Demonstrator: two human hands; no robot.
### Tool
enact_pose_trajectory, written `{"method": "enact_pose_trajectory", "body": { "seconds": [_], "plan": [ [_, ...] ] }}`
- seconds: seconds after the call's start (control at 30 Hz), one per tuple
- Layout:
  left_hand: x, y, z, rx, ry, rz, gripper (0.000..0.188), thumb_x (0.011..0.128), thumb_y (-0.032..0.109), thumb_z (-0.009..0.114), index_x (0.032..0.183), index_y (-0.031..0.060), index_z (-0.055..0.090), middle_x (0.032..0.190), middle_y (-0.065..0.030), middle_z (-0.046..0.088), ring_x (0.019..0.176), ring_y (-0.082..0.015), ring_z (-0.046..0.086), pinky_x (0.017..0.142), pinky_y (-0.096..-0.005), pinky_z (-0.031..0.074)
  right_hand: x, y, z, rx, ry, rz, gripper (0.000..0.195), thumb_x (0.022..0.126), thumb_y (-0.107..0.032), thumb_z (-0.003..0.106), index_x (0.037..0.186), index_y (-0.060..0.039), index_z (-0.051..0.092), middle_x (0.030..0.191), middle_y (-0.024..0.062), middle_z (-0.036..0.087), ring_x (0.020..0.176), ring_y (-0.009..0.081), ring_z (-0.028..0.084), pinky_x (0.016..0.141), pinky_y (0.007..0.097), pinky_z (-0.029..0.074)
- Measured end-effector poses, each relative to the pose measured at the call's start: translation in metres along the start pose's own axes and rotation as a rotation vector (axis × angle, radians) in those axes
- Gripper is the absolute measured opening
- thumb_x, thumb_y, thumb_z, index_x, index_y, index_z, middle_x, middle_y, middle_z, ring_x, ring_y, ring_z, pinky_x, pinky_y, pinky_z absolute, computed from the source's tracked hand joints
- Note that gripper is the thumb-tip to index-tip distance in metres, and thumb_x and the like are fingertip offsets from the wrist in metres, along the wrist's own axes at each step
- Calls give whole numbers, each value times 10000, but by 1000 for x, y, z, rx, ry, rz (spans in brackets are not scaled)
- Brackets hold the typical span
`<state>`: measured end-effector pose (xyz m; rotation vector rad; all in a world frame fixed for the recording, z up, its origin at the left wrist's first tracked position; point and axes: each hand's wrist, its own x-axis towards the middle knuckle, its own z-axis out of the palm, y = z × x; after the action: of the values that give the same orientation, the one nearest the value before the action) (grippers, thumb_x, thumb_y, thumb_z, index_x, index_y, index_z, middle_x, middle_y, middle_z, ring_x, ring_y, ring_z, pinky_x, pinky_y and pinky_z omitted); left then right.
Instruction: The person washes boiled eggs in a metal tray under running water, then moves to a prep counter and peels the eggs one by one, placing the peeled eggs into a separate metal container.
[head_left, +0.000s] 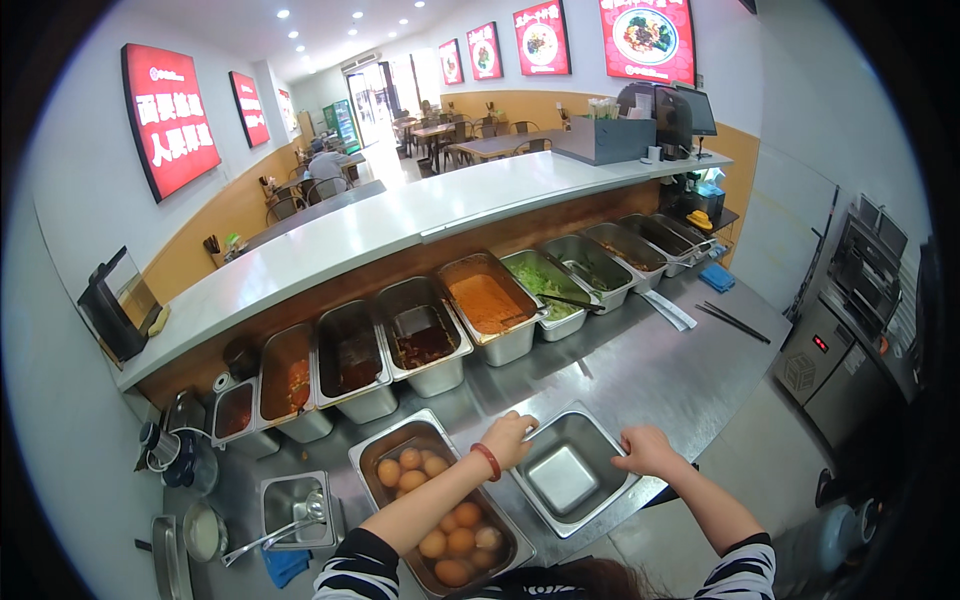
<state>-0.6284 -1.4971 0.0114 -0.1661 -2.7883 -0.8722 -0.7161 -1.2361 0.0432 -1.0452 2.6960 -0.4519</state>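
An empty stainless steel food pan (568, 480) sits near the front edge of the steel counter. My left hand (508, 441) grips its left rim, the arm reaching across a larger pan of eggs. On the opposite rim, my right hand (646, 451) has its fingers curled over the edge. The larger steel pan (442, 427) stands just left of the empty one and holds several brown eggs (460, 541) in dark liquid. My left forearm hides some of those eggs.
Behind runs a row of food pans, among them a pan of orange sauce (487, 300) and one of chopped greens (540, 277). Chopsticks (731, 322) lie at right. A small pan with ladles (296, 517) and a blue cloth (285, 566) are at left. A white ledge (360, 244) rises behind.
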Motion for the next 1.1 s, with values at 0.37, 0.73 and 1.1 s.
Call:
{"method": "enact_pose_trajectory", "body": {
  "seconds": [0.37,0.73,1.1],
  "plan": [
    [18,19,-17,-190,66,-39,220,661,114,549,829,14,448,721,-199,539,685,-364,538,601,-396,421,5,1,-15,302,149,40,206,623,-177,583,710,0,526,654,180,543,618,307,550,559,371,423],
    [-19,39,-126,-737,179,-141,173,646,65,542,791,-22,504,707,-93,542,683,-124,503,600,-278,419,25,-11,-83,1253,357,-90,110,880,-203,460,890,-96,483,658,-32,463,486,31,401,388,165,285],
    [-211,-41,-268,-1202,1136,-188,243,768,11,524,1004,-8,469,943,-88,553,815,-154,568,693,-285,489,20,-87,-15,1170,94,-97,103,881,-191,458,860,-94,487,651,-1,494,463,47,423,382,161,308]
  ]
}}
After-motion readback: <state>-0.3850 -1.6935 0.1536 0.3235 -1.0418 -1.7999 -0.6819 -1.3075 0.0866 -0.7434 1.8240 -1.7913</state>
